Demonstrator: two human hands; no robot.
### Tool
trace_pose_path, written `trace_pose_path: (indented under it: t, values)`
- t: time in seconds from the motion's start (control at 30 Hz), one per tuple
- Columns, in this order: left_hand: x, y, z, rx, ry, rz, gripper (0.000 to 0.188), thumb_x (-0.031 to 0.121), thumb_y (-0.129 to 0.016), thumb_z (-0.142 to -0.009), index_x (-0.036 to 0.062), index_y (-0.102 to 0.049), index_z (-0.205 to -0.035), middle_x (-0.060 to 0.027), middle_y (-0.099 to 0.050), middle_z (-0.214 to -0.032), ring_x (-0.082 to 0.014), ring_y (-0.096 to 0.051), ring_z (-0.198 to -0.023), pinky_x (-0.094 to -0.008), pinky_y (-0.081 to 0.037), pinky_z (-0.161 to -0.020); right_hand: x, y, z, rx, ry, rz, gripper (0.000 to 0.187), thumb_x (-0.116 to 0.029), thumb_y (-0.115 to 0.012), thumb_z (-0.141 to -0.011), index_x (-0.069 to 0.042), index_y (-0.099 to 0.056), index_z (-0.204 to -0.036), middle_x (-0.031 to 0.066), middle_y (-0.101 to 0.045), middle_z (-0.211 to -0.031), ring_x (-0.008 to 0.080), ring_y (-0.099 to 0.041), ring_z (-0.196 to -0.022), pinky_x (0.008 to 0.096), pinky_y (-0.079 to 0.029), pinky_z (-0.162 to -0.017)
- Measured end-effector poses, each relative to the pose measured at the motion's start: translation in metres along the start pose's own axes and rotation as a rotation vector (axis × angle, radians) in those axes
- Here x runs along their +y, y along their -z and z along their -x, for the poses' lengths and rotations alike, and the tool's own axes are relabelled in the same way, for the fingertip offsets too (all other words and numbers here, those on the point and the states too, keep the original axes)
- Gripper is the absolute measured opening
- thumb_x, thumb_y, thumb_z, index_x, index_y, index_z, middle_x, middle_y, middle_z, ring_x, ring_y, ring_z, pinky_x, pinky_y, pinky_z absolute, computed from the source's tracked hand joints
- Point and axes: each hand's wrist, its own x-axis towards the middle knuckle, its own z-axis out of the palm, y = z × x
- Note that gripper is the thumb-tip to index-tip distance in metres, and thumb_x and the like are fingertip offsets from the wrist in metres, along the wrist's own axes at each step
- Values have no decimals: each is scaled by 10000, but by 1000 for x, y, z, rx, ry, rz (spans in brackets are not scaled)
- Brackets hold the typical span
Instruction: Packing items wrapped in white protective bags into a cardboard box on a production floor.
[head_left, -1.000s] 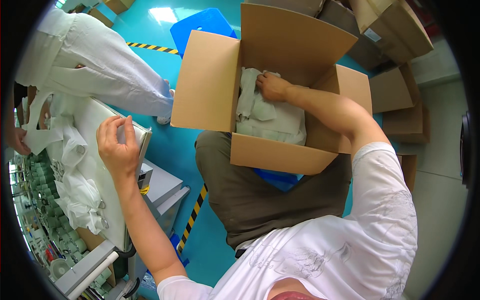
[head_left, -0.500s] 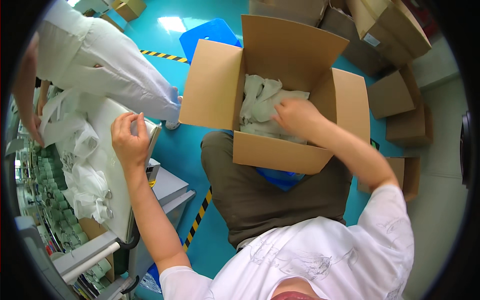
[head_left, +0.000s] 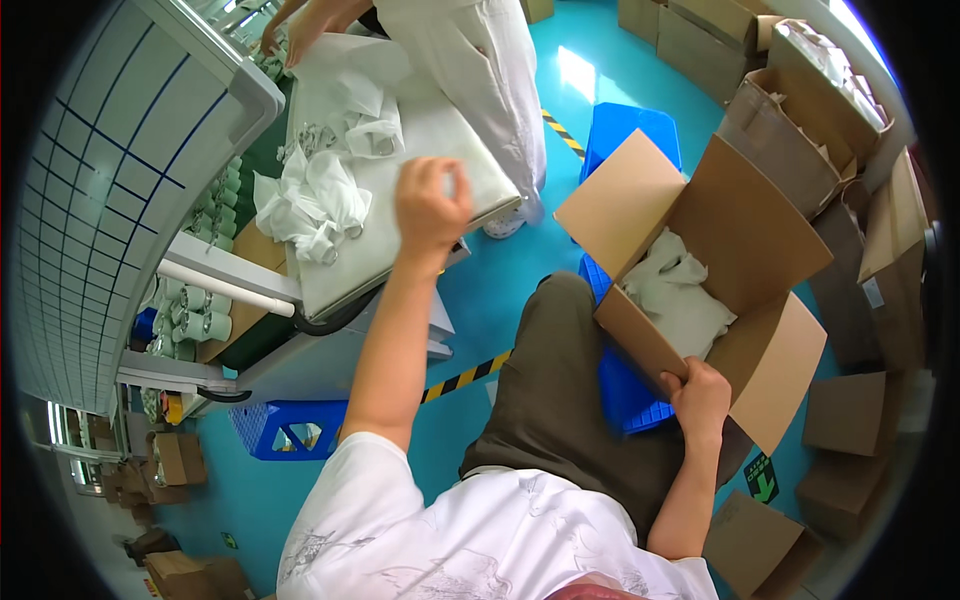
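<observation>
An open brown cardboard box (head_left: 720,270) rests tilted on the person's lap, flaps spread, pale bagged goods inside. Beyond it, at upper right, taller open cartons (head_left: 800,110) stand stacked. Small closed cartons (head_left: 850,410) lie to its right. Below it, a black-and-green floor sign (head_left: 762,480) shows.

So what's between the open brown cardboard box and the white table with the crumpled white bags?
In the head view, between the open brown cardboard box and the white table lies turquoise floor, crossed by a yellow-black striped line, with a blue plastic crate.
</observation>
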Motion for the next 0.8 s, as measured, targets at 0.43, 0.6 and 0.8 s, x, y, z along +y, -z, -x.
trace_pose_path:
  t: [0.43,0.6,0.8]
  values:
    - [-106,71,-26,-915,599,-731,473,414,-620,-792,4,-774,-973,-267,-729,-1034,-467,-696,-1007,-538,-546,-871,1,-8,1,-7,-11,65,307,-280,-836,-754,-71,-657,-890,134,-700,-844,353,-691,-816,462,-554,-722]
    - [-121,49,-25,-840,627,-686,513,360,-550,-824,-78,-728,-1020,-324,-695,-1049,-512,-648,-1060,-538,-501,-954,11,-7,5,53,52,5,324,-292,-833,-762,-65,-625,-862,120,-676,-790,332,-689,-785,443,-553,-675]
    - [-180,81,-3,-621,1180,60,432,447,-607,-890,42,-662,-751,-157,-683,-763,-229,-595,-496,-379,-422,-422,8,-8,10,33,48,57,330,-326,-837,-766,-75,-643,-856,88,-680,-790,270,-702,-773,379,-564,-684]
